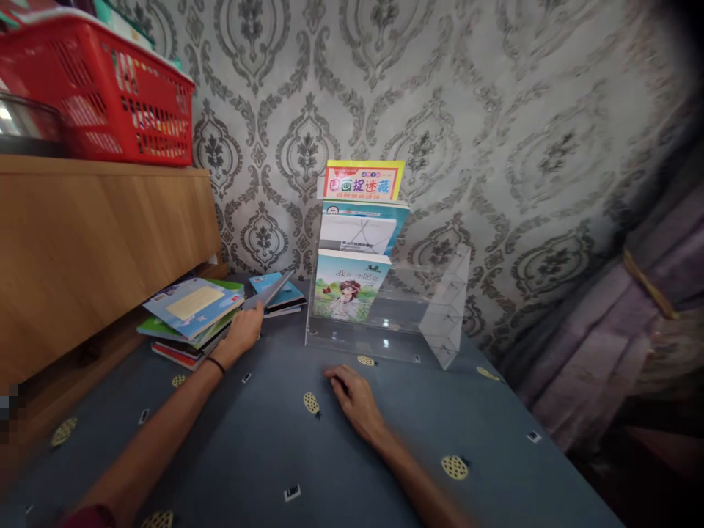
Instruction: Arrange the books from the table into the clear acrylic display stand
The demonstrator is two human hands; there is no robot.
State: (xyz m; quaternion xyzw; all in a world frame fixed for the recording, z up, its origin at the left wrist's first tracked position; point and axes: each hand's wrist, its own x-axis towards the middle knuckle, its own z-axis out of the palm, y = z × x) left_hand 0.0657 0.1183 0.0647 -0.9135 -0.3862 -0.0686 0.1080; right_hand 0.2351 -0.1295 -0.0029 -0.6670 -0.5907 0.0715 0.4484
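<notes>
My left hand (pixel 247 326) is closed on a thin grey-blue book (pixel 270 291), tilted up between two piles. Beside it on the left lies a stack of books (pixel 192 308) with a light-blue cover on top. Just behind is a smaller pile with a blue book (pixel 283 292). My right hand (pixel 356 400) rests on the table, fingers loosely bent and apart, holding nothing. In front of it stands a clear tiered book rack (pixel 404 330). On its left side are a green illustrated book (pixel 350 287), a white-and-blue book (pixel 357 233) and a yellow-edged book (pixel 363 180).
The table wears a dark blue-grey cloth (pixel 231 455) with pineapple prints. A wooden cabinet (pixel 104 249) stands at the left, bearing a red plastic basket (pixel 159 121). Patterned wallpaper covers the wall behind, and a purple-grey curtain (pixel 599 345) hangs at the right.
</notes>
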